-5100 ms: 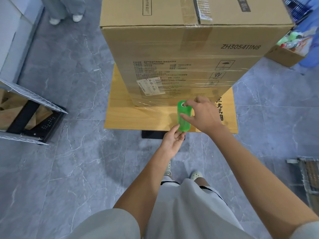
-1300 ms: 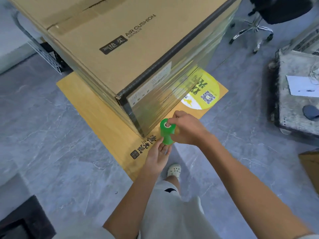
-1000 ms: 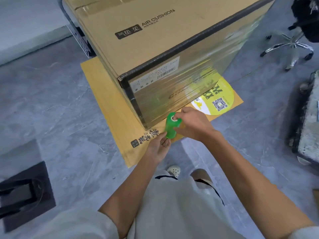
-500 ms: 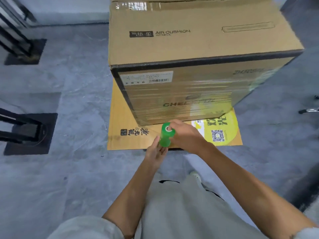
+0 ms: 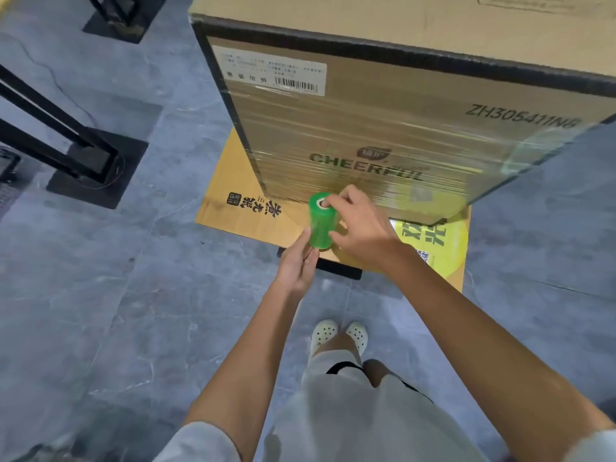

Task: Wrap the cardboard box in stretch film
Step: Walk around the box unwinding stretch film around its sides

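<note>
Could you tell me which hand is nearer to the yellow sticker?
Right. The right hand, gripping the top of the roll, lies just beside the sticker; the left hand touches the roll's bottom, farther left.

Support: grey stone-pattern tiled floor (image 5: 100, 311). Directly on it are two black square base plates, each carrying dark metal struts, one at mid left (image 5: 96, 181) and one at the top left (image 5: 123, 25); a pair of white clogs (image 5: 338, 335) on the person's feet at lower centre; and a low black base (image 5: 336, 268), only its near edge visible. A flat tan cardboard sheet (image 5: 290, 228) with black characters and a yellow round print (image 5: 433, 241) lies on that base and overhangs it, and the large cardboard box (image 5: 366, 135) stands on the sheet.
</note>
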